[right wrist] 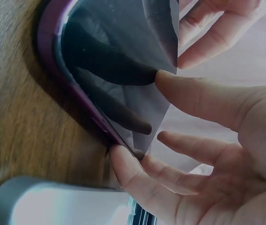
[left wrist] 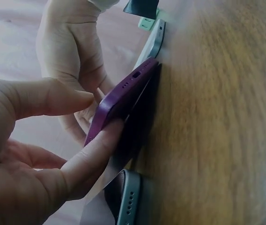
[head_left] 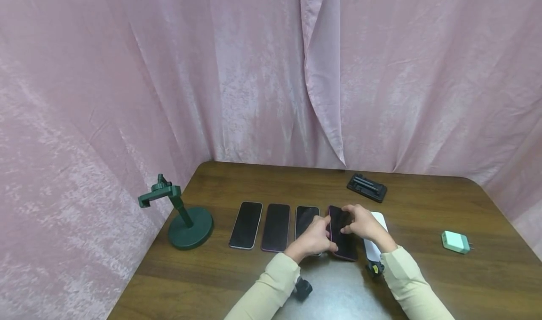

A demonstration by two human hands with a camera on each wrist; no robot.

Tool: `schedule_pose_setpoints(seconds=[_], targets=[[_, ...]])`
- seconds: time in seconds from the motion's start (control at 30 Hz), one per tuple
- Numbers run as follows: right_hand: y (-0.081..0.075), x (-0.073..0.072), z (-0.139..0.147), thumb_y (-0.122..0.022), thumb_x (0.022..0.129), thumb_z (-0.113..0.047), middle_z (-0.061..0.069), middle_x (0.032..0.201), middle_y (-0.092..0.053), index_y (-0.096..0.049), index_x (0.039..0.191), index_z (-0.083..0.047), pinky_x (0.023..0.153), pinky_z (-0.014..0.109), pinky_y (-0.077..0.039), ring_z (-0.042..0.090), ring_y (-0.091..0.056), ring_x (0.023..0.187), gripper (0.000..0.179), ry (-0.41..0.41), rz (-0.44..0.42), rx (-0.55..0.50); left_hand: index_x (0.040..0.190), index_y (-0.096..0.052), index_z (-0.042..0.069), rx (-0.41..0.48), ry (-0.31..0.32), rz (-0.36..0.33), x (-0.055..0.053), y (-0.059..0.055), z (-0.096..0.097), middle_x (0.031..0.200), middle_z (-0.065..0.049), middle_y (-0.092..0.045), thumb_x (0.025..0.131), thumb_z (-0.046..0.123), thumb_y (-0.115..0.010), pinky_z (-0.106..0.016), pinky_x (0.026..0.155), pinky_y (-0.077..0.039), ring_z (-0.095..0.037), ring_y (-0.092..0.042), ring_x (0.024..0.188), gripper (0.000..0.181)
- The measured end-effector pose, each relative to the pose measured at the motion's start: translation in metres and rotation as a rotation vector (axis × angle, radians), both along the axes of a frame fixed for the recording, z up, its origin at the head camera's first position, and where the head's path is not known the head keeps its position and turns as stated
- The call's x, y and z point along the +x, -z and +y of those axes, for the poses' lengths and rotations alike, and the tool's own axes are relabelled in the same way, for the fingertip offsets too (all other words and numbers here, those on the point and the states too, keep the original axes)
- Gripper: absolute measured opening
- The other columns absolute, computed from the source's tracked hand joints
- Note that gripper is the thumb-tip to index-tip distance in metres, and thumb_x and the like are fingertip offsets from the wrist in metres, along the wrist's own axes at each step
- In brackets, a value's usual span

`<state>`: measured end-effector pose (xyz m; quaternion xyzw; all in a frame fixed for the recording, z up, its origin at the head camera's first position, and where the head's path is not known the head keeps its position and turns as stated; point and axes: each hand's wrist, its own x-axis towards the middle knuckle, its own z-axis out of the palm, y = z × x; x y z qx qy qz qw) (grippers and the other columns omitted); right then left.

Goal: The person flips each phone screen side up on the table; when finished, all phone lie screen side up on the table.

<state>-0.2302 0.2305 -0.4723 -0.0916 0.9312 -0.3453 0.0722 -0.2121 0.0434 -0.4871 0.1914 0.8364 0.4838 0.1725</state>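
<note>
A purple-edged smartphone (head_left: 346, 245) with a dark, glossy screen is between the two hands, one side tilted up off the table. My left hand (head_left: 314, 237) pinches its left edge; the left wrist view shows the thumb and fingers of that hand about the purple frame (left wrist: 108, 104). From the other side my right hand (head_left: 364, 223) holds the phone, its thumb (right wrist: 189, 91) on the screen and a fingertip at the far edge in the right wrist view. Under the right wrist lies a white phone (head_left: 372, 250). A dark-screened phone (head_left: 306, 220) lies partly hidden behind the left hand.
Two more dark-screened phones (head_left: 276, 227) lie to the left in the row. A green phone stand (head_left: 190, 229) is at the table's left. At the back sits a black case (head_left: 366, 187) with slim tools; a pale green charger plug (head_left: 455, 242) lies on the right.
</note>
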Motion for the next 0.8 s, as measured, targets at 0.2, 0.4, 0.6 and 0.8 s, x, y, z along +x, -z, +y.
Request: schedule_pose_setpoints(seconds=[0.2, 0.4, 0.6, 0.8], targets=[[0.000, -0.001, -0.001, -0.084, 0.070, 0.002, 0.029, 0.111, -0.064, -0.058, 0.125, 0.015, 0.078, 0.052, -0.053, 0.034, -0.062, 0.089, 0.062, 0.014, -0.003, 0.016, 0.150, -0.041, -0.002, -0.024, -0.024, 0.038, -0.002, 0.001, -0.002, 0.117, -0.014, -0.057, 0.071, 0.001, -0.083, -0.023, 0.071, -0.053, -0.014, -0.065, 0.088, 0.090], [0.001, -0.003, -0.002, -0.083, 0.072, 0.002, 0.033, 0.118, -0.060, -0.058, 0.126, 0.014, 0.085, 0.058, -0.052, 0.041, -0.060, 0.099, 0.061, 0.038, -0.013, 0.041, 0.149, -0.044, 0.002, -0.026, -0.032, 0.084, -0.005, -0.001, -0.002, 0.115, -0.017, -0.067, 0.072, 0.003, -0.081, -0.024, 0.072, -0.054, -0.017, -0.069, 0.089, 0.085], [0.002, -0.001, -0.006, -0.085, 0.070, 0.002, 0.036, 0.121, -0.056, -0.060, 0.124, 0.013, 0.089, 0.062, -0.049, 0.046, -0.058, 0.105, 0.061, 0.059, 0.007, 0.092, 0.148, -0.044, 0.001, -0.062, -0.032, 0.102, -0.003, -0.004, -0.001, 0.114, -0.019, -0.068, 0.075, 0.007, -0.079, -0.024, 0.073, -0.053, -0.018, -0.069, 0.090, 0.082], [0.003, -0.002, -0.011, -0.086, 0.067, 0.001, 0.035, 0.120, -0.057, -0.062, 0.121, 0.013, 0.089, 0.062, -0.049, 0.046, -0.058, 0.104, 0.060, 0.081, 0.024, 0.128, 0.149, -0.042, 0.000, -0.090, -0.022, 0.090, -0.001, -0.005, 0.001, 0.118, -0.019, -0.069, 0.079, 0.011, -0.077, -0.027, 0.077, -0.054, -0.018, -0.069, 0.095, 0.080]])
